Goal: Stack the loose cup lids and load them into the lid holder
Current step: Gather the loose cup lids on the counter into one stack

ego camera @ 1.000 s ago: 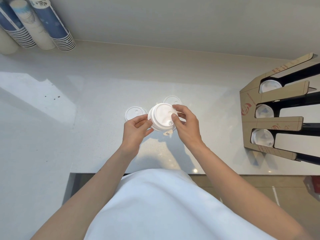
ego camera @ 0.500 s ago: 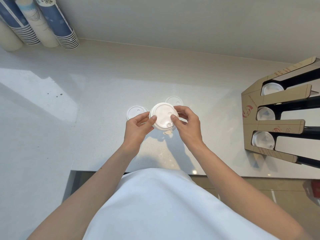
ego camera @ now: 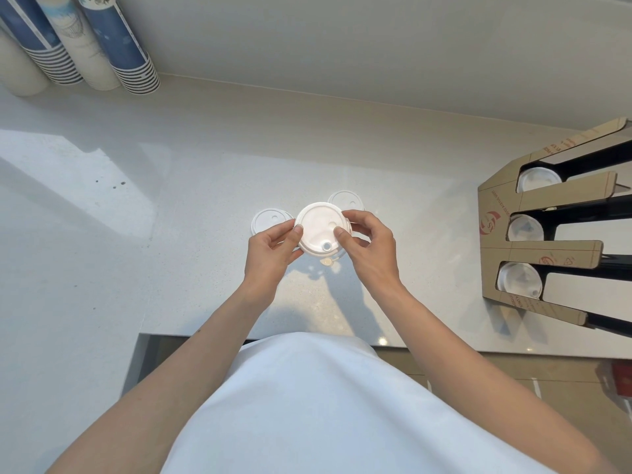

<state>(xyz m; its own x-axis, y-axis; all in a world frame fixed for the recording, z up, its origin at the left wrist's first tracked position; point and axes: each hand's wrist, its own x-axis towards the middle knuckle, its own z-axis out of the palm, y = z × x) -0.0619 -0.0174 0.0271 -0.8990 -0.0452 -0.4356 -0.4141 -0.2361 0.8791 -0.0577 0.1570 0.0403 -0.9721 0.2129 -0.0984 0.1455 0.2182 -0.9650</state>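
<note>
Both hands hold a short stack of white cup lids (ego camera: 319, 230) above the counter's middle. My left hand (ego camera: 272, 253) pinches its left rim with the thumb on top. On the right rim rests the thumb of my right hand (ego camera: 371, 249). A small plug tab hangs from the stack's near edge. One loose white lid (ego camera: 268, 220) lies on the counter just left of the stack, partly behind my left fingers. Another loose lid (ego camera: 345, 199) lies behind the stack. The cardboard lid holder (ego camera: 547, 253) stands at the right, with white lids in its three slots.
Stacks of blue and white paper cups (ego camera: 116, 46) lean at the back left against the wall. The white counter (ego camera: 191, 172) has its front edge close to my body, with a step in the edge at the lower left.
The held stack has tilted flatter, and its top now faces the camera more squarely. My hands stay in nearly the same spot. The loose lids have not moved.
</note>
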